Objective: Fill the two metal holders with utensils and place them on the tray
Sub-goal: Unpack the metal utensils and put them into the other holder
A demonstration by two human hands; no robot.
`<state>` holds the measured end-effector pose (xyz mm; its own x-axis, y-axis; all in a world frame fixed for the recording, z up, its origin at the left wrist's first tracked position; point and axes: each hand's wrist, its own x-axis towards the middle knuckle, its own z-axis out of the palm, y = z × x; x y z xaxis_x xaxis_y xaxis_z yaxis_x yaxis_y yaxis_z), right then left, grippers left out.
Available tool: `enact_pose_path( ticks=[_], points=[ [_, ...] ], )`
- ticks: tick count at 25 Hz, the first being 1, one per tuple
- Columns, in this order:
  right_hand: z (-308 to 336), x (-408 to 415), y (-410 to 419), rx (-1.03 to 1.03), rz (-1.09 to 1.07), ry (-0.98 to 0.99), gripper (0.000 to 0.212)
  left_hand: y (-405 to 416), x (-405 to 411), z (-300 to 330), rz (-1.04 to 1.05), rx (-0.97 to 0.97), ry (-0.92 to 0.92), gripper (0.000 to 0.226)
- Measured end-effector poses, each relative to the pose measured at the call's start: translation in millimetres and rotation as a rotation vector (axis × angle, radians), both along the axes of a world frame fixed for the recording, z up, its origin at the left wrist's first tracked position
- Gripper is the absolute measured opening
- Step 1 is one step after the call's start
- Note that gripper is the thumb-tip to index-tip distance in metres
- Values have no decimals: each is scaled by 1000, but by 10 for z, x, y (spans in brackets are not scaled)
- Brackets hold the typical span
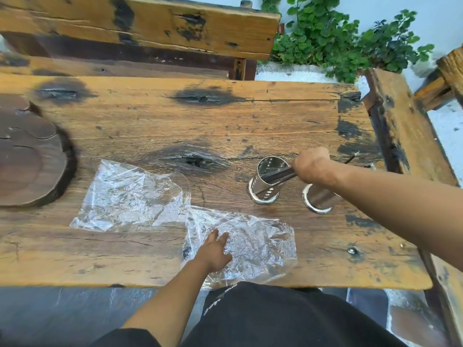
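Utensils [278, 176]: bundle in our right hand [313, 167], fist closed round it, long axis slanting down-left into the left holder [266, 181]. Right holder [318, 199] stands just beside, under our wrist. Left hand [215, 249] lies open on a plastic bag [260, 246]. Tray [30, 159] sits far left.

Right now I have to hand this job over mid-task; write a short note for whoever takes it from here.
Right hand: shut on a bundle of metal utensils, tips at the mouth of the left holder.
Left hand: open, resting flat on the near plastic bag.
Right holder stands beside the first, partly hidden by the arm; contents not visible.
Second plastic bag lies further left.
Wooden tray sits at the table's left edge.
Done: utensils out of the bags.
Left: drop this bundle in, fill the other holder, move both to the tray.
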<state>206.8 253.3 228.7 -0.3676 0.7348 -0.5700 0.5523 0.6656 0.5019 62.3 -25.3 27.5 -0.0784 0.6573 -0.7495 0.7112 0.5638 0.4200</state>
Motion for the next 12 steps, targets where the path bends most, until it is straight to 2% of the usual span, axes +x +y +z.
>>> enact_pose_path(
  ticks=[5,12],
  points=[
    [83,-52,194,-53,-37,-51,15,-11,-37,-21,20,-8,-29,80],
    [88,221,403,-145,-99,-157,32,-25,2,-35,24,-32,-11,85]
  ],
)
